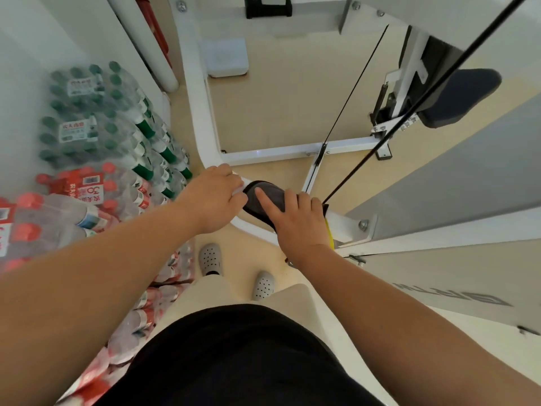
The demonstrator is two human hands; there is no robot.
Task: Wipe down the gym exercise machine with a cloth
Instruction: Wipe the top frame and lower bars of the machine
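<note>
The cloth (pixel 268 197), dark grey, lies wrapped over the curved frame tube (pixel 196 112) of the exercise machine (pixel 292 149), at the bend nearest the person. The right hand (pixel 300 221) clamps it there, with the index finger laid straight along the top and the other fingers curled over the far side. The left hand (pixel 216 197) grips the bare tube just beside the cloth, fingers curled round it.

Likely hazards from this position:
- Knuckle contact: a stroke toward the left hand runs the cloth into it. Move that hand first.
- Snagging: the black cable (pixel 439 82) ends just beyond the right hand, so a stroke that way may catch the cloth at its anchor.
- Missed underside: pressure comes from above, so the tube's lower face may go unwiped.
- Footing: packs of bottled water (pixel 96 121) stand close on the left and restrict a sidestep
</note>
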